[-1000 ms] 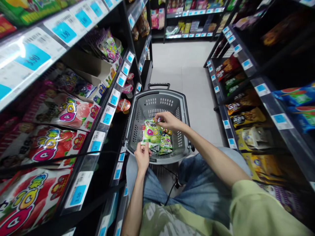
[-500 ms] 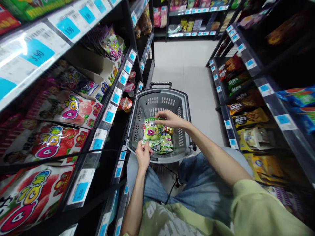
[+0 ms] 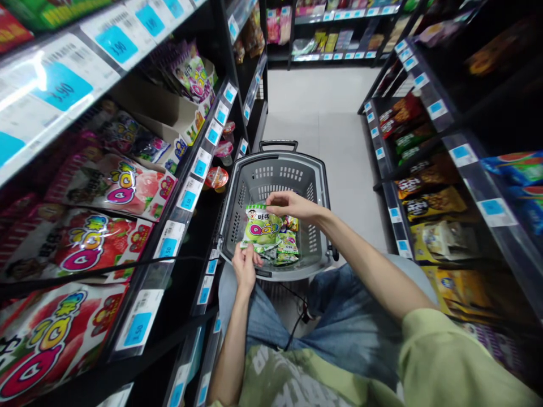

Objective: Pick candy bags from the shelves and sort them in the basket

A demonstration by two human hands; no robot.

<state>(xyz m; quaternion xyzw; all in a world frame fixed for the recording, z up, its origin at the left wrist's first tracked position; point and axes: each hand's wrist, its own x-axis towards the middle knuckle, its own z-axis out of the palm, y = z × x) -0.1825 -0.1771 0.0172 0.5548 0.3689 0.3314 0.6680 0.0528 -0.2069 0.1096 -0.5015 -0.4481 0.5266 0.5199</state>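
Observation:
A green and white bag of gummy candy [image 3: 259,227] lies tilted over the grey shopping basket [image 3: 275,164]. My left hand [image 3: 245,264] pinches its lower edge between thumb and fingers. At its upper right corner my right hand [image 3: 292,204] is closed, with thumb and fingertips on the bag's top edge. Beneath and right of the bag, several smaller candy packets [image 3: 288,246] rest on the basket's floor, partly hidden by the bag and my right hand. The basket stands on the floor between my knees, its black handle [image 3: 278,145] at the far side.
Shelves with gummy candy bags [image 3: 95,243] and price tags [image 3: 168,244] run close along the left. Jelly cups [image 3: 217,177] stick out beside the basket. Snack bags fill the right shelf [image 3: 439,200]. A tiled aisle [image 3: 322,107] leads to a back shelf. A dark cable [image 3: 178,259] crosses at left.
The candy bag has shifted slightly left and lies a little flatter, with both hands still on it. The basket has stayed put; the view has moved very slightly.

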